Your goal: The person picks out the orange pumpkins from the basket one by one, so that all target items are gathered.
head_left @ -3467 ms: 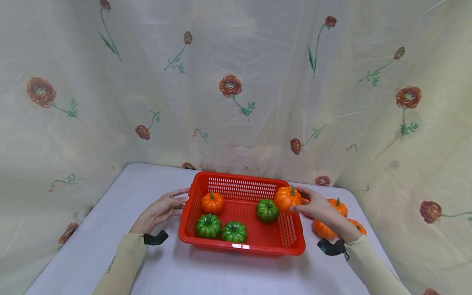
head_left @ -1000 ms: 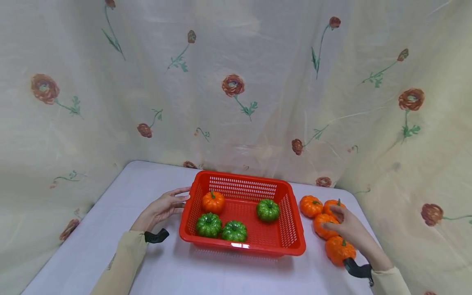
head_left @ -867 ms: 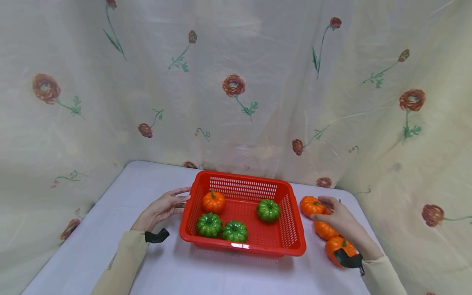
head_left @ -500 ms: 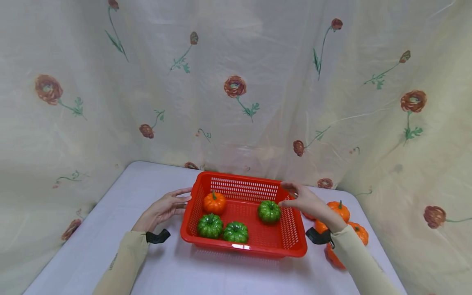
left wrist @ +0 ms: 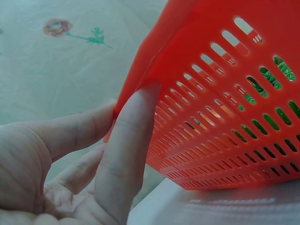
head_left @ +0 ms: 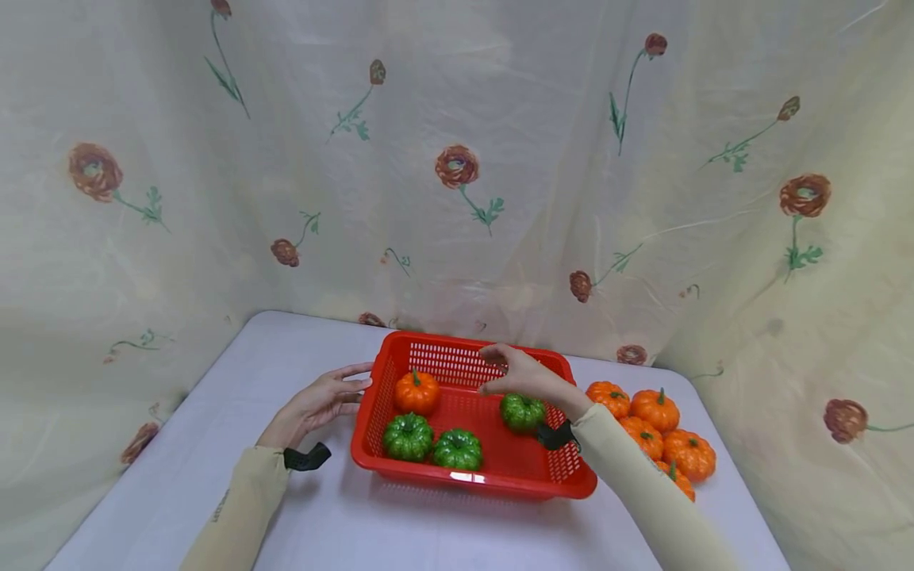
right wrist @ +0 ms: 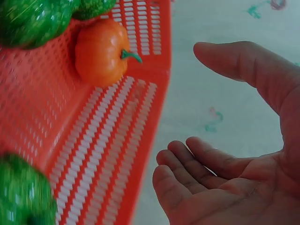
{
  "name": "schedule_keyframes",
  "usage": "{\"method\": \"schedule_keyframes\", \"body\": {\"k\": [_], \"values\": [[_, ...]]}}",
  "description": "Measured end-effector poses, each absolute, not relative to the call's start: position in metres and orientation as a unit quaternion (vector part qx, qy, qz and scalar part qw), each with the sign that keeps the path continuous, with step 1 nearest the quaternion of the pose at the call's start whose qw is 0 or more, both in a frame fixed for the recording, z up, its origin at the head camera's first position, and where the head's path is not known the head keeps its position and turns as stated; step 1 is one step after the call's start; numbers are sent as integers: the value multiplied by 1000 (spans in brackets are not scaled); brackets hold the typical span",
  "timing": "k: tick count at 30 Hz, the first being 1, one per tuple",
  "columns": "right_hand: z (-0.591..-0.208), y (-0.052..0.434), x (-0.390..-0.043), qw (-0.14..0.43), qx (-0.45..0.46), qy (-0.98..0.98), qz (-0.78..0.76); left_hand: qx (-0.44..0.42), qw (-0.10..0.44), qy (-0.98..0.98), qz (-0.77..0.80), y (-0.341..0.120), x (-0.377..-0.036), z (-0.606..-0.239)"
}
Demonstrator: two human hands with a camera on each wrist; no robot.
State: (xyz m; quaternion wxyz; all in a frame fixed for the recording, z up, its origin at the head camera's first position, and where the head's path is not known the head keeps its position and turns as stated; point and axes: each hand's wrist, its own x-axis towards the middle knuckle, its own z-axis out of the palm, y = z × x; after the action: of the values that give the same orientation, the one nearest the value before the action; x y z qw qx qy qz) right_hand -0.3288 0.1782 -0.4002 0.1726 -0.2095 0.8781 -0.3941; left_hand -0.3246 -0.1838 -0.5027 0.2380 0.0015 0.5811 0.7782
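A red perforated plastic basket (head_left: 500,482) stands on the table. My left hand (head_left: 314,406) holds its left rim; in the left wrist view one finger (left wrist: 126,140) lies against the outer wall under the lip, another meets the rim's edge. Over the basket's back part hovers my right hand (head_left: 524,377), thumb and fingers spread apart around nothing. Right below it sits a green pumpkin (head_left: 522,414), partly covered by that hand. At the basket's left end are an orange pumpkin (head_left: 417,394) and two more green pumpkins, one (head_left: 408,437) beside the other (head_left: 458,450).
Several orange pumpkins (head_left: 689,455) lie grouped on the table right of the basket, some partly behind the right sleeve (head_left: 643,484). A flowered curtain (head_left: 457,262) hangs behind the white table (head_left: 286,349) and along its sides.
My right hand earlier held an orange pumpkin over the basket's right end. That pumpkin now lies in the right-hand group, and the emptied hand has moved left over the basket. My left hand stays put.
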Motion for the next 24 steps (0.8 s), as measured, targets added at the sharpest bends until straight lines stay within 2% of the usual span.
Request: {"method": "schedule_keyframes", "body": {"k": [8, 16, 24], "values": [[-413, 137, -342, 220, -214, 869, -389, 5, 237, 582, 778, -185, -325, -503], [-433, 110, -355, 232, -233, 864, -380, -1, 234, 582, 778, -183, -325, -502], [-452, 93, -364, 240, -200, 879, -359, -19, 233, 582, 779, -184, -324, -503]]}}
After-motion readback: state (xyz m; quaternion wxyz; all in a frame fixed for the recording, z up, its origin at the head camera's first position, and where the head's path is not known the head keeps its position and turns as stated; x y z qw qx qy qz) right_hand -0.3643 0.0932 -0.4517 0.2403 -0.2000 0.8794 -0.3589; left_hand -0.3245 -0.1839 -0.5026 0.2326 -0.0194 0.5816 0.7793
